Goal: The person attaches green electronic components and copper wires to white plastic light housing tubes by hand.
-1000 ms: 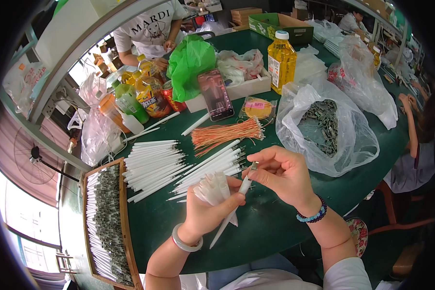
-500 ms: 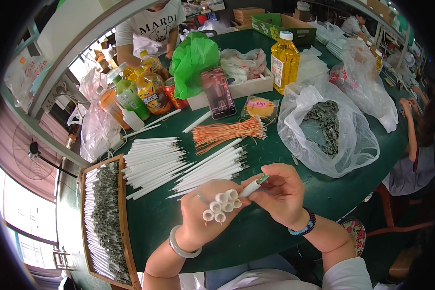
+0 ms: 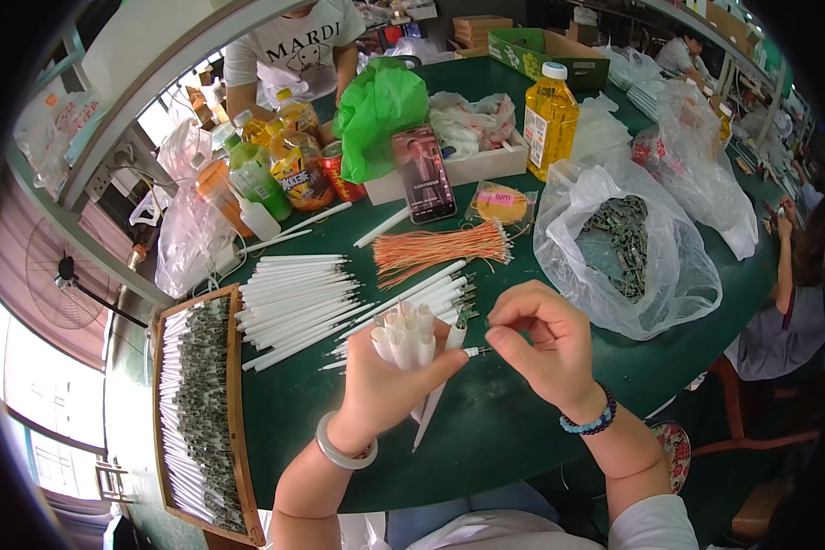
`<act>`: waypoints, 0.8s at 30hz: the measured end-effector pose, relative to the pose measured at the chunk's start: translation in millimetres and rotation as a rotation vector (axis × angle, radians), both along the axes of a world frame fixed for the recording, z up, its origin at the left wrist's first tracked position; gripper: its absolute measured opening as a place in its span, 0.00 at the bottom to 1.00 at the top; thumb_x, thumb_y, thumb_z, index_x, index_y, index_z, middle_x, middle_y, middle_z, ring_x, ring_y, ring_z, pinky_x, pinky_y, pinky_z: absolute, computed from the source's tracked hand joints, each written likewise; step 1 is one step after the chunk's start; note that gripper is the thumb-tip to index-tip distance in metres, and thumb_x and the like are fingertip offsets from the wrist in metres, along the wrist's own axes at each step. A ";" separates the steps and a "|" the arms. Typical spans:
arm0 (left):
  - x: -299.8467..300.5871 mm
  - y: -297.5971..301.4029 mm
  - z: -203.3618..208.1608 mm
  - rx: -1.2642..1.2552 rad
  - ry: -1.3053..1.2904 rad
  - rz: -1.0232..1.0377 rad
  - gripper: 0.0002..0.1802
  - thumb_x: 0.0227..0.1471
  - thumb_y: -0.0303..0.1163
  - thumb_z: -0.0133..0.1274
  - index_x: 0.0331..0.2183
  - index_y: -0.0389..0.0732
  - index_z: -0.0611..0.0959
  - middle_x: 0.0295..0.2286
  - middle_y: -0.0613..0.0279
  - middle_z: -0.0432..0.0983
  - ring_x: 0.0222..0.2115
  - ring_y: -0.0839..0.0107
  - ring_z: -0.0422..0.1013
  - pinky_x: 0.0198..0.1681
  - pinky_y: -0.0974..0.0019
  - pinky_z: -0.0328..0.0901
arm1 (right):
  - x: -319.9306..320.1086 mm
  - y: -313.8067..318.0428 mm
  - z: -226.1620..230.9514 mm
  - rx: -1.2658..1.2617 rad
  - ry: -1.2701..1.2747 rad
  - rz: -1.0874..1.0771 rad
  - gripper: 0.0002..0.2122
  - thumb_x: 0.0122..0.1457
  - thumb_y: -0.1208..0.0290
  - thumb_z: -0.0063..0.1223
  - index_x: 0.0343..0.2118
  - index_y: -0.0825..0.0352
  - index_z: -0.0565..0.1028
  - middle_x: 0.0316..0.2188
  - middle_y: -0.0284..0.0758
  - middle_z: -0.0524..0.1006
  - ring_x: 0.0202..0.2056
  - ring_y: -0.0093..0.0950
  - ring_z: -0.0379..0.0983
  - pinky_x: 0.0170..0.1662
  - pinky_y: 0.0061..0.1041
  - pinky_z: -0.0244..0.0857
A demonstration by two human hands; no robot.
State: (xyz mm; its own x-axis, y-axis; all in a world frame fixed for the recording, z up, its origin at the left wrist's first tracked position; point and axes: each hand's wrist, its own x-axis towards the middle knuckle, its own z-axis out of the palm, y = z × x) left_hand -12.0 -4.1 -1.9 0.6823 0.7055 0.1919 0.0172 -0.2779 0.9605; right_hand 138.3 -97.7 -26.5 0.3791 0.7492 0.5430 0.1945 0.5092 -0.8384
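My left hand (image 3: 376, 385) is wrapped round a bundle of slim white tubes (image 3: 405, 337), their open ends tipped up. Thin wires show at some of the ends. One tube (image 3: 454, 337) at the bundle's right side has a small green strip sticking out of its top. Apart from the bundle, to its right, my right hand (image 3: 550, 348) is raised with thumb and fingertips drawn together. Whatever lies between those fingertips is too small to make out. Behind the hands are a pile of white tubes with metal ends (image 3: 440, 298) and a bunch of orange wires (image 3: 440, 249).
A wooden tray (image 3: 234, 412) of tubes stands at the left, near another white tube pile (image 3: 298, 302). At the right, a clear plastic bag (image 3: 678, 284) holds small dark metal parts (image 3: 628, 247). A phone (image 3: 423, 179), bottles (image 3: 550, 124) and a person (image 3: 293, 55) are farther back.
My left hand has turned the bundle so its open ends point up instead of toward me. My right hand has come off the tube with the green strip.
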 end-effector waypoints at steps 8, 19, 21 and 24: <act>1.9 -7.4 4.4 0.238 0.025 0.002 0.11 0.32 0.25 0.62 0.22 0.36 0.76 0.18 0.66 0.72 0.18 0.83 0.66 0.21 0.78 0.62 | -5.9 1.0 13.1 -0.075 -0.029 -0.027 0.04 0.42 0.78 0.56 0.23 0.69 0.72 0.24 0.31 0.71 0.23 0.17 0.65 0.26 0.14 0.60; -1.7 -7.1 2.4 0.606 -0.026 -0.001 0.13 0.32 0.26 0.61 0.26 0.38 0.78 0.21 0.62 0.73 0.20 0.69 0.71 0.22 0.73 0.64 | -11.2 0.3 13.6 -0.141 -0.033 -0.058 0.04 0.43 0.80 0.54 0.22 0.71 0.70 0.22 0.31 0.69 0.22 0.17 0.64 0.26 0.14 0.59; -2.6 -7.0 3.4 0.486 0.063 -0.010 0.14 0.31 0.26 0.62 0.27 0.38 0.77 0.21 0.61 0.73 0.20 0.71 0.70 0.23 0.74 0.64 | -10.4 1.8 9.6 -0.139 -0.005 -0.023 0.04 0.45 0.79 0.52 0.23 0.71 0.70 0.22 0.30 0.69 0.23 0.16 0.64 0.26 0.14 0.59; -2.8 -4.5 5.0 0.245 0.094 -0.044 0.15 0.31 0.26 0.61 0.28 0.37 0.77 0.21 0.63 0.73 0.21 0.76 0.68 0.24 0.75 0.63 | -10.4 0.2 9.5 -0.207 0.175 0.096 0.03 0.48 0.79 0.50 0.25 0.71 0.69 0.23 0.28 0.68 0.24 0.13 0.62 0.27 0.13 0.58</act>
State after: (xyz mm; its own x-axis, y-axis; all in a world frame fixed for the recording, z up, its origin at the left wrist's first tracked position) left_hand -14.8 -8.6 3.1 0.7341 0.6150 0.2878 0.0857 -0.5044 0.8592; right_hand 128.0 -97.5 -17.0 0.3753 0.8743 0.3079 -0.0028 0.3333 -0.9428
